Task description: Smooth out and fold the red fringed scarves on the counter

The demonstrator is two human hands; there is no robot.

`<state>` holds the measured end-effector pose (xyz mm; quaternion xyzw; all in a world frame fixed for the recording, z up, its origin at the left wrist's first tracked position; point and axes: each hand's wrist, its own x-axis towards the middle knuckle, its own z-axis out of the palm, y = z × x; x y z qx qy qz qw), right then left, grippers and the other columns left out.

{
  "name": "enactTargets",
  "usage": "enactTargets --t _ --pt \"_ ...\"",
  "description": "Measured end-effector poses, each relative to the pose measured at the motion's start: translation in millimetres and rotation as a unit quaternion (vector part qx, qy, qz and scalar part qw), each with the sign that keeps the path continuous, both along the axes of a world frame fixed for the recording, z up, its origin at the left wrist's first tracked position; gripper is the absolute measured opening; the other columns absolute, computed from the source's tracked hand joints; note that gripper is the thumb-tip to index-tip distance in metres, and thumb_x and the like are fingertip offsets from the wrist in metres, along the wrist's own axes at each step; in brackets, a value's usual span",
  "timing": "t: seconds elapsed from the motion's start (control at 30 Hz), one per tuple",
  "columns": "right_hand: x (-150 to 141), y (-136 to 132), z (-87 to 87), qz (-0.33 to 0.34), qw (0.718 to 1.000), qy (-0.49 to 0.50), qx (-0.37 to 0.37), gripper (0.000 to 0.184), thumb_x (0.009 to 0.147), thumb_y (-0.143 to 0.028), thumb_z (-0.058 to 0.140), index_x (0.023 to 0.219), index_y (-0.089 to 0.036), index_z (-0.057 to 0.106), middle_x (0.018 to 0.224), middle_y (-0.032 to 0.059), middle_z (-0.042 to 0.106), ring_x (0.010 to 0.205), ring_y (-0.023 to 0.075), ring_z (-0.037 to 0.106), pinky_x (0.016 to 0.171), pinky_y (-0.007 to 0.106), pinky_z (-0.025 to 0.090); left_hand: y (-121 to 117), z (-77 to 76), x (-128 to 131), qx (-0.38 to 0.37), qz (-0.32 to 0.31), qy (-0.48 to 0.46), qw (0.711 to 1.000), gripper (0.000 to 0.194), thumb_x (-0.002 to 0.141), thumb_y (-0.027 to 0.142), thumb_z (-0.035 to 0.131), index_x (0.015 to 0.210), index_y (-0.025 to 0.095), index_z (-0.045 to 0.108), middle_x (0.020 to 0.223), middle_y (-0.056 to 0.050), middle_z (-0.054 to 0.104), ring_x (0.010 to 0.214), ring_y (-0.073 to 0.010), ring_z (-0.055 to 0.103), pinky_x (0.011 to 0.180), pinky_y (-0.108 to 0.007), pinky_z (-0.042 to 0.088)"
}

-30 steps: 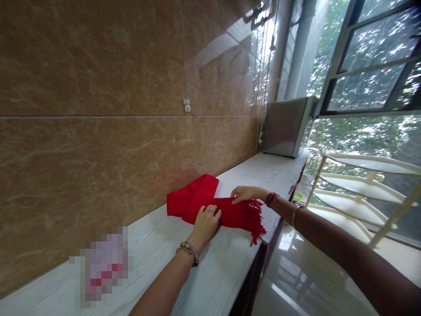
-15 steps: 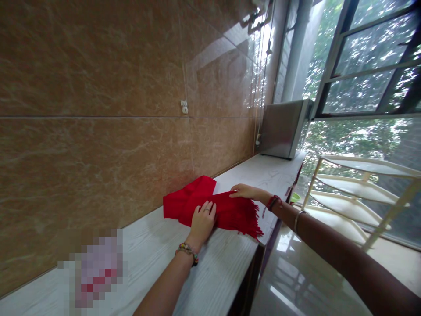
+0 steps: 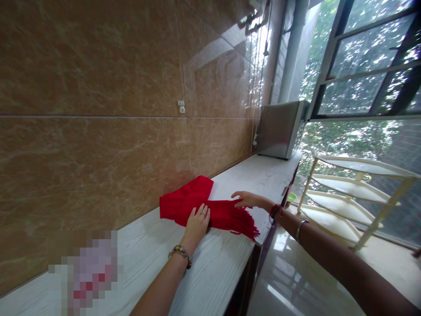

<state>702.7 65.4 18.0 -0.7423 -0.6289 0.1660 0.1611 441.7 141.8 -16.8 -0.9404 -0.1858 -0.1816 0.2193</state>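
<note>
A red scarf [image 3: 187, 202] with a fringed end lies folded at an angle on the white wood-grain counter [image 3: 141, 245]. My left hand [image 3: 197, 221] rests flat on it near the fold, fingers stretched out. At the scarf's far edge, close to the fringe, is my right hand [image 3: 246, 199]. Its fingers are apart and grip nothing; whether the lower fingertips touch the cloth I cannot tell. The fringe strands hang together toward the counter's front edge.
A brown tiled wall [image 3: 98, 162] runs along the counter's back. A grey metal box-like appliance [image 3: 278, 129] stands at the far end. Right of the counter is a cream tiered rack [image 3: 348, 199] by the window. A blurred-out patch [image 3: 92, 272] covers something at the near left.
My right hand has let go of the scarf's upper edge, its fingers now spread. That edge has dropped lower and the fringed end looks narrower. My left hand stays on the cloth.
</note>
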Motion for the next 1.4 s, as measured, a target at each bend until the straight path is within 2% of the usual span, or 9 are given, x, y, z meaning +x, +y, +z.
enactTargets --t 0.13,0.3,0.53,0.67,0.8,0.93,1.1,1.23,1.4 --pt "13.1 -9.5 12.2 0.012 0.999 -0.046 0.022 0.028 0.067 -0.018 0.062 0.095 -0.014 0.062 0.061 0.0017 0.061 0.053 0.0134 0.054 0.051 0.024 0.042 -1.4 -1.1 0.0 -0.005 0.004 -0.001 1.000 0.039 0.086 0.009 0.032 0.121 0.011 0.049 0.128 -0.012 0.049 0.122 -0.0220 0.039 0.095 -0.041 0.035" --pt "-13.8 -25.0 20.5 0.094 0.984 -0.090 0.121 0.026 0.069 -0.018 0.058 0.095 -0.016 0.059 0.097 0.0104 0.058 0.090 0.0210 0.053 0.079 0.034 0.041 -5.4 -2.6 3.6 -0.008 -0.038 -0.007 0.999 0.040 0.086 0.019 0.038 0.125 0.015 0.044 0.131 -0.010 0.046 0.125 -0.0210 0.034 0.100 -0.042 0.028" --pt "-55.2 -49.7 -8.0 0.290 0.940 -0.129 0.126 0.014 0.065 -0.007 0.048 0.073 -0.017 0.053 0.078 0.0022 0.054 0.078 0.0149 0.047 0.077 0.029 0.038 -3.6 -10.3 6.2 -0.032 -0.091 0.002 0.995 0.039 0.087 0.018 0.038 0.126 0.019 0.043 0.128 -0.006 0.050 0.119 -0.0170 0.043 0.100 -0.038 0.030" --pt "-25.5 -65.5 -7.9 0.258 0.953 -0.146 0.057 0.016 0.062 -0.005 0.046 0.067 -0.018 0.053 0.070 0.0009 0.053 0.067 0.0134 0.045 0.068 0.027 0.039 -1.3 -11.9 2.0 -0.036 -0.097 -0.006 0.995 0.039 0.088 0.016 0.036 0.126 0.020 0.042 0.129 -0.005 0.049 0.119 -0.0148 0.043 0.101 -0.036 0.029" --pt "-0.3 -74.4 13.0 0.225 0.961 -0.157 0.024 0.013 0.063 -0.006 0.047 0.062 -0.018 0.055 0.063 0.0014 0.053 0.058 0.0127 0.044 0.060 0.026 0.039 -1.2 -14.0 1.1 -0.040 -0.098 -0.026 0.994 0.038 0.087 0.016 0.038 0.125 0.021 0.043 0.128 -0.005 0.050 0.119 -0.0145 0.043 0.101 -0.036 0.029" --pt "-32.0 -68.9 22.5 0.207 0.960 -0.157 0.103 0.013 0.073 -0.016 0.049 0.084 -0.017 0.057 0.086 0.0064 0.055 0.079 0.0166 0.049 0.073 0.029 0.040 -1.4 -16.2 2.5 -0.049 -0.102 -0.040 0.993 0.038 0.087 0.017 0.040 0.124 0.021 0.044 0.128 -0.005 0.051 0.118 -0.0154 0.044 0.100 -0.037 0.030" --pt "-76.6 -55.2 -6.7 0.195 0.940 -0.236 0.148 0.023 0.068 -0.008 0.050 0.089 -0.016 0.053 0.095 0.0090 0.052 0.087 0.0202 0.045 0.076 0.033 0.038 -1.0 -17.0 1.0 -0.057 -0.101 -0.039 0.992 0.037 0.088 0.017 0.039 0.124 0.020 0.044 0.128 -0.005 0.050 0.118 -0.0155 0.044 0.101 -0.036 0.029" --pt "-41.5 -68.9 -21.0 0.222 0.942 -0.232 0.101 0.027 0.072 0.000 0.037 0.085 -0.017 0.054 0.091 0.0074 0.052 0.080 0.0164 0.047 0.075 0.030 0.039 0.1 -17.4 0.4 -0.056 -0.103 -0.040 0.992 0.037 0.087 0.016 0.040 0.124 0.020 0.044 0.128 -0.004 0.050 0.118 -0.0147 0.044 0.101 -0.035 0.029" --pt "5.1 -94.2 -5.6 0.190 0.958 -0.172 0.127 0.029 0.061 0.003 0.038 0.072 -0.017 0.056 0.091 0.0087 0.053 0.081 0.0165 0.050 0.072 0.029 0.043 -3.4 -14.2 1.1 -0.060 -0.103 -0.048 0.992 0.036 0.086 0.015 0.041 0.122 0.021 0.047 0.126 -0.003 0.052 0.118 -0.0142 0.044 0.101 -0.035 0.029"
